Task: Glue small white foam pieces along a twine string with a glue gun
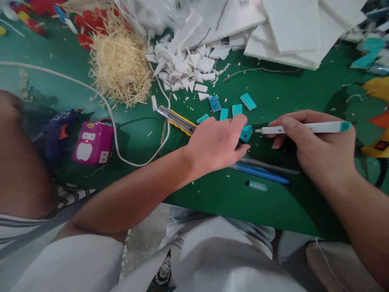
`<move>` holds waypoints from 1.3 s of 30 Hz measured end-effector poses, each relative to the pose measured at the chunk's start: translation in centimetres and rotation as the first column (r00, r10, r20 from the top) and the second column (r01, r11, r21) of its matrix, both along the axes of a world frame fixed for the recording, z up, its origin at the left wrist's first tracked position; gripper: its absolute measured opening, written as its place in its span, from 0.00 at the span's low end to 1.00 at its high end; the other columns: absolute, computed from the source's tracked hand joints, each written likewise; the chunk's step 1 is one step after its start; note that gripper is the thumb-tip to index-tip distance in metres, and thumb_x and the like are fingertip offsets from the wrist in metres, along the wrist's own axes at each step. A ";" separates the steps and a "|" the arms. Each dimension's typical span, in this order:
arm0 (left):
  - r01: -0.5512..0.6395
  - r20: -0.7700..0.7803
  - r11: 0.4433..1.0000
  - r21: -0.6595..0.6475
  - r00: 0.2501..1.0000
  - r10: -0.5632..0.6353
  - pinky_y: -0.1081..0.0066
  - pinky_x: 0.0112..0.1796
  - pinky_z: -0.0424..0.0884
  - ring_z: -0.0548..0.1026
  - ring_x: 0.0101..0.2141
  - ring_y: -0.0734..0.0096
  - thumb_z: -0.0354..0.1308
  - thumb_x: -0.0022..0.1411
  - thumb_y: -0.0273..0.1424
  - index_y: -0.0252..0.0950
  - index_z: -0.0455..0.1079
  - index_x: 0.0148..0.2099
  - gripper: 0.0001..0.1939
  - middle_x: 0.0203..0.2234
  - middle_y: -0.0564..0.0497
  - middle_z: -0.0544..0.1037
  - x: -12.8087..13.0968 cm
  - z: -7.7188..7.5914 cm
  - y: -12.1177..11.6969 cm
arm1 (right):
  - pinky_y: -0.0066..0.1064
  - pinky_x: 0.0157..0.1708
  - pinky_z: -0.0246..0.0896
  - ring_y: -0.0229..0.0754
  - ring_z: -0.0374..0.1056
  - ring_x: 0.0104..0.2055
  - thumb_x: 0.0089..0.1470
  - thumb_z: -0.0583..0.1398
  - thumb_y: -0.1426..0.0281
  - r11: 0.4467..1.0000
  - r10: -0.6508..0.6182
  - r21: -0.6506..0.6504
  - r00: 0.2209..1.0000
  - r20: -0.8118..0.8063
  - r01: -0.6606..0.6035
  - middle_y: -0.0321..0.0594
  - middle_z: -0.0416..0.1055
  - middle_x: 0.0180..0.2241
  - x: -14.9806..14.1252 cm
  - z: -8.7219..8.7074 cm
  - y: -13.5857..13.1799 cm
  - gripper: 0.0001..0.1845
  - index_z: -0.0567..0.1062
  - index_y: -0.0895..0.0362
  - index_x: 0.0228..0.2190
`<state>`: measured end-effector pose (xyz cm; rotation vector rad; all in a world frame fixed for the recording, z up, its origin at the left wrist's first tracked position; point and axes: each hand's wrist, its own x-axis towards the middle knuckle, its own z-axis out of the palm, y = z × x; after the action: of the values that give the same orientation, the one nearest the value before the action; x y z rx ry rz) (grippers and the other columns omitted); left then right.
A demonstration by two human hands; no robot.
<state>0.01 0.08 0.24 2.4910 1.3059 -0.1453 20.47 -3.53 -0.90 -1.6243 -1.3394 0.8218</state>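
Note:
My right hand grips a white marker with a teal end, its tip pointing left. Just left of that tip, my left hand pinches a small teal foam piece with a dark spot on it. Several painted pieces lie beyond my fingers, among them a blue one and a teal one. A yellow utility knife rests partly behind my left hand. Nearer me are a blue pen, a thin grey rod and a teal marker cap.
White foam scraps and foam sheets are heaped at the back. Straw shreds lie left of them. A white cable loops near a magenta power box and a blue glue gun. Another person's arm is at left.

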 end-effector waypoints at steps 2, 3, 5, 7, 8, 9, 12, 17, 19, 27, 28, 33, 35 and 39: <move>-0.008 -0.004 1.000 -0.004 1.000 0.008 0.58 0.49 0.77 0.87 0.47 0.48 0.61 0.76 0.37 0.34 0.70 0.63 0.20 0.43 0.44 0.86 0.0 0.0 0.0 | 0.31 0.26 0.66 0.37 0.71 0.23 0.57 0.67 0.64 1.000 0.001 0.002 1.000 0.012 -0.001 0.34 0.76 0.20 0.0 0.1 0.0 0.09 0.85 0.51 0.27; -0.011 -0.009 1.000 -0.003 1.000 0.011 0.58 0.49 0.77 0.87 0.47 0.48 0.61 0.76 0.37 0.34 0.71 0.63 0.19 0.43 0.44 0.86 0.1 0.0 0.0 | 0.31 0.26 0.67 0.37 0.71 0.23 0.58 0.67 0.64 1.000 0.001 -0.001 1.000 0.016 -0.001 0.34 0.76 0.20 0.0 0.1 0.0 0.08 0.86 0.51 0.28; -0.015 -0.016 1.000 0.002 1.000 0.015 0.58 0.49 0.78 0.87 0.48 0.47 0.60 0.76 0.36 0.34 0.71 0.63 0.18 0.41 0.44 0.86 0.1 0.0 0.0 | 0.31 0.26 0.67 0.38 0.71 0.23 0.58 0.68 0.64 1.000 0.008 -0.004 1.000 0.020 -0.008 0.34 0.76 0.21 0.0 0.0 0.0 0.08 0.86 0.51 0.29; -0.014 -0.016 1.000 0.005 1.000 0.014 0.57 0.49 0.78 0.87 0.47 0.47 0.60 0.76 0.35 0.34 0.71 0.63 0.18 0.41 0.44 0.86 0.1 -0.1 0.0 | 0.32 0.26 0.67 0.38 0.71 0.23 0.58 0.68 0.63 1.000 0.012 -0.001 0.999 0.030 -0.012 0.34 0.77 0.21 0.0 -0.1 0.0 0.08 0.86 0.51 0.29; -0.012 -0.015 1.000 0.004 1.000 0.012 0.57 0.49 0.78 0.87 0.47 0.47 0.60 0.76 0.35 0.34 0.71 0.63 0.18 0.40 0.44 0.86 0.1 -0.1 0.1 | 0.32 0.26 0.67 0.39 0.71 0.24 0.58 0.68 0.63 1.000 0.011 0.001 0.999 0.036 -0.012 0.35 0.77 0.21 0.0 -0.2 0.0 0.08 0.86 0.51 0.29; -0.010 -0.014 1.000 0.003 1.000 0.010 0.57 0.49 0.78 0.87 0.47 0.47 0.59 0.76 0.35 0.34 0.72 0.63 0.18 0.40 0.45 0.86 0.1 0.0 0.1 | 0.32 0.26 0.67 0.39 0.71 0.24 0.59 0.68 0.64 1.000 0.011 0.003 0.999 0.039 -0.011 0.35 0.77 0.21 0.0 -0.2 0.0 0.08 0.86 0.51 0.29; -0.013 -0.016 1.000 -0.002 1.000 0.013 0.58 0.47 0.79 0.87 0.46 0.47 0.59 0.76 0.36 0.35 0.73 0.62 0.18 0.38 0.46 0.85 0.0 0.0 0.2 | 0.32 0.27 0.67 0.38 0.70 0.24 0.59 0.67 0.65 1.000 0.004 0.005 0.999 0.040 -0.004 0.35 0.76 0.21 0.0 -0.2 0.1 0.08 0.86 0.52 0.30; -0.016 0.006 1.000 0.012 1.000 0.016 0.60 0.46 0.78 0.87 0.44 0.51 0.60 0.75 0.36 0.35 0.73 0.62 0.18 0.35 0.48 0.84 0.0 0.0 0.3 | 0.31 0.25 0.64 0.37 0.70 0.22 0.56 0.66 0.66 1.000 0.016 -0.009 0.999 0.042 -0.016 0.34 0.75 0.19 -0.2 0.1 0.1 0.10 0.85 0.51 0.25; -0.019 0.007 1.000 0.010 1.000 0.019 0.61 0.46 0.78 0.87 0.44 0.52 0.61 0.75 0.36 0.36 0.73 0.62 0.18 0.34 0.49 0.84 0.0 -0.1 0.3 | 0.31 0.24 0.63 0.37 0.69 0.22 0.57 0.66 0.66 1.000 0.023 -0.014 0.999 0.032 -0.022 0.34 0.75 0.19 -0.2 0.1 0.1 0.10 0.85 0.51 0.24; -0.019 -0.001 1.000 0.015 1.000 0.019 0.62 0.44 0.78 0.87 0.43 0.51 0.61 0.75 0.36 0.36 0.74 0.61 0.17 0.32 0.50 0.83 -0.1 0.0 0.3 | 0.32 0.25 0.65 0.38 0.69 0.22 0.59 0.67 0.63 1.000 0.025 -0.010 0.998 0.052 -0.024 0.34 0.75 0.20 0.0 -0.2 0.2 0.11 0.85 0.50 0.26; -0.016 -0.003 1.000 0.011 1.000 0.016 0.62 0.43 0.78 0.87 0.43 0.50 0.61 0.75 0.36 0.36 0.74 0.61 0.17 0.31 0.50 0.83 -0.2 0.0 0.3 | 0.32 0.24 0.65 0.38 0.69 0.22 0.59 0.67 0.62 1.000 0.025 -0.013 0.998 0.049 -0.024 0.34 0.75 0.19 0.0 -0.2 0.2 0.12 0.84 0.50 0.25; -0.007 0.011 0.999 0.031 1.000 0.007 0.62 0.43 0.77 0.87 0.43 0.50 0.61 0.75 0.36 0.36 0.74 0.61 0.17 0.31 0.50 0.83 -0.2 0.0 0.3 | 0.32 0.28 0.67 0.37 0.69 0.22 0.57 0.66 0.64 1.000 -0.004 -0.003 0.998 0.059 0.004 0.33 0.75 0.19 -0.2 0.1 0.3 0.09 0.85 0.51 0.27; -0.004 0.021 1.000 0.028 1.000 0.004 0.62 0.43 0.77 0.87 0.41 0.51 0.61 0.75 0.36 0.36 0.74 0.60 0.16 0.30 0.50 0.82 -0.2 0.0 0.3 | 0.32 0.24 0.65 0.37 0.68 0.21 0.55 0.66 0.65 1.000 -0.001 -0.030 0.999 0.037 0.002 0.34 0.75 0.18 -0.2 0.2 0.3 0.10 0.84 0.52 0.24; -0.021 0.037 1.000 0.018 0.999 0.020 0.62 0.43 0.77 0.87 0.41 0.52 0.61 0.75 0.36 0.37 0.74 0.60 0.16 0.30 0.50 0.82 -0.2 0.0 0.2 | 0.32 0.26 0.67 0.38 0.69 0.22 0.56 0.66 0.64 1.000 -0.002 -0.013 0.999 0.044 0.003 0.35 0.75 0.19 -0.2 0.3 0.3 0.10 0.83 0.52 0.25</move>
<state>-0.22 0.29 0.23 2.4828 1.3238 -0.0822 20.26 -3.28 -0.57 -1.6625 -1.3650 0.7994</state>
